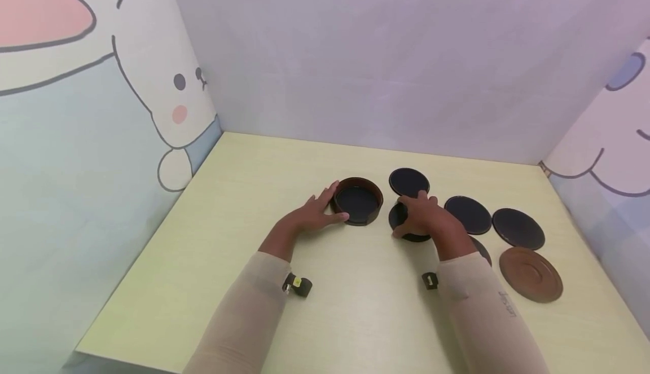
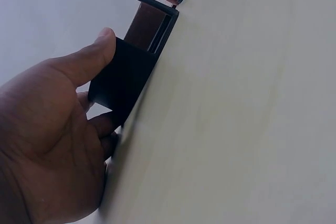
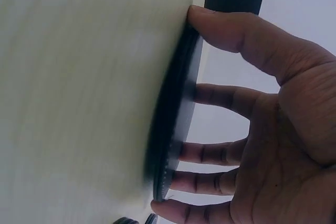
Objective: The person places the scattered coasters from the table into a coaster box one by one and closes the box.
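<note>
A round coaster holder [image 1: 373,215], black outside and brown on its inner wall, stands on the table with a notch in its front rim. My left hand [image 1: 316,214] grips its left side, thumb at the front and fingers behind; the left wrist view shows the thumb on the holder's black wall [image 2: 123,77]. Just right of the holder, my right hand [image 1: 422,216] reaches down over a round black coaster [image 1: 398,214]. In the right wrist view, the thumb and fingers hold this coaster [image 3: 176,108] by opposite edges. My hand hides much of its top.
Behind the right hand lies another black coaster [image 1: 409,181]. To the right lie two more black coasters, one nearer [image 1: 468,215] and one farther [image 1: 518,228]. My right forearm partly covers a dark disc [image 1: 481,250]. A brown disc [image 1: 530,274] lies near the table's right side.
</note>
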`<state>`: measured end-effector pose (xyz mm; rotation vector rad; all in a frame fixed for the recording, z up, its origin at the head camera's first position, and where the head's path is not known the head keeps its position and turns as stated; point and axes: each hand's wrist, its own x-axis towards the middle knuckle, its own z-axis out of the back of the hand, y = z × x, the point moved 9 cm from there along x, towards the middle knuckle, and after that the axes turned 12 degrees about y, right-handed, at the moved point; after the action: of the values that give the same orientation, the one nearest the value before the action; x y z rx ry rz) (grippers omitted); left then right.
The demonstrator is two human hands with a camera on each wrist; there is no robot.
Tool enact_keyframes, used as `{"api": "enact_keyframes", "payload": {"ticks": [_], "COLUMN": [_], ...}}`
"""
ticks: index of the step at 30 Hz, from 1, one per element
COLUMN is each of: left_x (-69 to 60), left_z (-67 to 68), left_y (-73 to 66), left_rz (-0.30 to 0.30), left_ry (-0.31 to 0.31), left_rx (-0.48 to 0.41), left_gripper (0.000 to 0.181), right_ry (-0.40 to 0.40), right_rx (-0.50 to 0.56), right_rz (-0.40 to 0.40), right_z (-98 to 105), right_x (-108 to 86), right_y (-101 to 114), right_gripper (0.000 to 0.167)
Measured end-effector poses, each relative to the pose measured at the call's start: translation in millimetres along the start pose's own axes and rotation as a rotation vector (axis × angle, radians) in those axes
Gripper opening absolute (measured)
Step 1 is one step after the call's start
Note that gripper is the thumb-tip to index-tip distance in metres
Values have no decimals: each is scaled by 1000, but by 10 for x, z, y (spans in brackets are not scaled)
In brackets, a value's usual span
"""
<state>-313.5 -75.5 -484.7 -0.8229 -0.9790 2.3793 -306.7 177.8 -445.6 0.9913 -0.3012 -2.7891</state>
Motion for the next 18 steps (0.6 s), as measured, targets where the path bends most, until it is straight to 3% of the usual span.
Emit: {"api": "enact_keyframes", "payload": {"ticks": [18], "left_x": [2], "left_z": [12], "left_y": [-14], "left_rz": [-9], "left_ry": [-9], "left_rx": [10], "left_gripper": [102], "right_ry": [-162], "right_rx": [-45], "right_rz": [-8], "right_z": [116], "right_x": [4], "right_y": [7], "right_gripper": [96]}}
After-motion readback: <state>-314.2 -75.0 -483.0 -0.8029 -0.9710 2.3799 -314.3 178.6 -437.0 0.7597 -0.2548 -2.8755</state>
